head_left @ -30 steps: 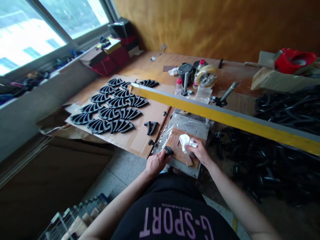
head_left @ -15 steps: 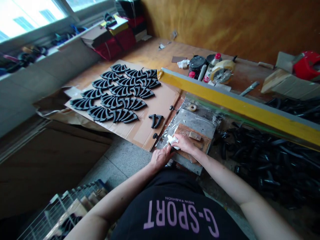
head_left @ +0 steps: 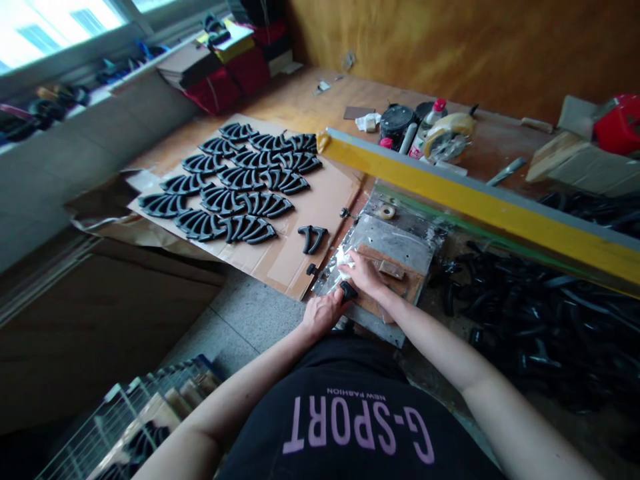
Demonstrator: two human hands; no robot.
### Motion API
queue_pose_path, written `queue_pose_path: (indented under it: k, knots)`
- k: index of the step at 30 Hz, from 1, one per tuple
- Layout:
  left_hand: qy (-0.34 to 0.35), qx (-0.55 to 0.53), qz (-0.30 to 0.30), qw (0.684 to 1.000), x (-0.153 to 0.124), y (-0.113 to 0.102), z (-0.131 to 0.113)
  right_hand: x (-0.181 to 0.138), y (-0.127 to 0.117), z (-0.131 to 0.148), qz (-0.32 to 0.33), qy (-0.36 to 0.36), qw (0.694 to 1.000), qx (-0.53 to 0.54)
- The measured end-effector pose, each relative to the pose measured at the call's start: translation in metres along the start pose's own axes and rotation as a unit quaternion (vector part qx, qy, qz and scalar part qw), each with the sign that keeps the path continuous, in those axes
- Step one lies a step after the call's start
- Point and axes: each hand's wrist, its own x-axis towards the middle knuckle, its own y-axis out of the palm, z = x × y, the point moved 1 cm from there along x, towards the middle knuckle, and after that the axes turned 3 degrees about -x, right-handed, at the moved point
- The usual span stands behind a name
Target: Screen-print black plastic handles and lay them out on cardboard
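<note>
My left hand (head_left: 324, 312) is closed on a small black part (head_left: 349, 291) at the near left edge of a metal plate (head_left: 385, 235). Most of that part is hidden by the fingers. Just beyond it, my right hand (head_left: 366, 273) pinches a crumpled white cloth or tissue (head_left: 344, 259), which is apart from the black part. Under the right hand lies a brown board (head_left: 415, 283) with a small block (head_left: 392, 269) on it. To the left, a black forked part (head_left: 313, 239) rests alone on a cardboard sheet (head_left: 280, 270).
Rows of black forked parts (head_left: 240, 200) cover the cardboard. A yellow-and-grey beam (head_left: 450, 193) crosses behind the plate. Many loose black parts (head_left: 540, 327) lie at the right. A tape roll (head_left: 386, 212), a bottle (head_left: 434, 119) and a black jar (head_left: 396, 125) stand further back.
My right hand has lifted the white cloth off the black part and moved slightly away, uncovering the part's end. The left hand keeps its grip in about the same place.
</note>
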Motion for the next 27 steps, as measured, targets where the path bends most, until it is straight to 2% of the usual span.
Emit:
queue_pose_path:
  k: [3,5,7,9,13,16,18,20,22,24,25,27]
  knots:
    - [-0.003,-0.007,0.005,1.000,-0.001,-0.001,-0.001,-0.007,-0.011,-0.009,0.038,0.038,0.985,0.167]
    - [-0.002,-0.009,0.000,1.000,-0.001,-0.002,-0.001,-0.020,-0.018,-0.016,0.094,0.052,0.973,0.204]
    - [0.001,-0.010,-0.006,1.000,-0.001,-0.002,-0.001,-0.033,-0.022,-0.018,0.127,0.045,0.979,0.156]
    - [0.004,-0.010,-0.008,1.000,0.000,-0.001,0.000,-0.039,-0.020,-0.014,0.129,0.028,0.988,0.078]
    - [0.008,-0.004,-0.011,1.000,0.000,-0.001,0.000,-0.027,-0.006,0.000,0.073,-0.003,0.997,-0.026]
    - [0.011,-0.002,-0.015,1.000,-0.001,0.000,0.000,-0.012,-0.002,0.005,0.027,0.002,0.997,-0.066]
    - [0.010,-0.003,-0.017,1.000,-0.001,0.000,0.000,-0.009,-0.005,0.004,0.017,0.016,0.999,-0.026]
    - [0.010,-0.005,-0.019,1.000,-0.002,0.000,0.000,-0.011,-0.013,-0.001,0.012,0.038,0.997,0.065]
    - [0.011,-0.011,-0.022,1.000,-0.002,0.000,0.000,-0.017,-0.019,-0.007,0.014,0.070,0.982,0.174]
    - [0.008,-0.016,-0.025,1.000,-0.003,0.000,0.000,-0.024,-0.022,-0.013,0.043,0.094,0.963,0.250]
    - [0.006,-0.019,-0.026,0.999,-0.003,0.000,0.001,-0.028,-0.022,-0.015,0.066,0.093,0.959,0.261]
    - [0.006,-0.023,-0.026,0.999,-0.004,0.001,0.001,-0.033,-0.020,-0.016,0.108,0.064,0.969,0.212]
